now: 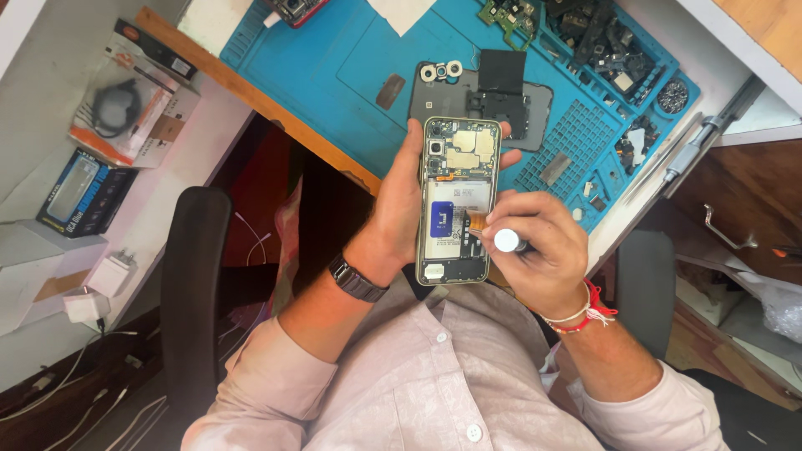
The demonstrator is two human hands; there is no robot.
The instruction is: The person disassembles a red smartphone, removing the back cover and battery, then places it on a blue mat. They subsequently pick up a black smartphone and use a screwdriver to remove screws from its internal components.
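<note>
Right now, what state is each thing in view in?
Phone: back cover off, boards and battery exposed, held above the desk edge.
Left hand: gripping the phone's side.
Right hand: closed on a white-capped tool.
White-capped tool: tip hidden, aimed at the orange flex cable.
Back cover: detached, lying on the blue mat.

A person's left hand (401,209) grips an opened smartphone (457,200), its back removed to expose circuit board and battery, while the right hand (539,250) holds a white-capped screwdriver (508,240) against the phone's right edge. Farther off, a blue repair mat (334,67) carries the detached back cover (480,96) and loose parts.
</note>
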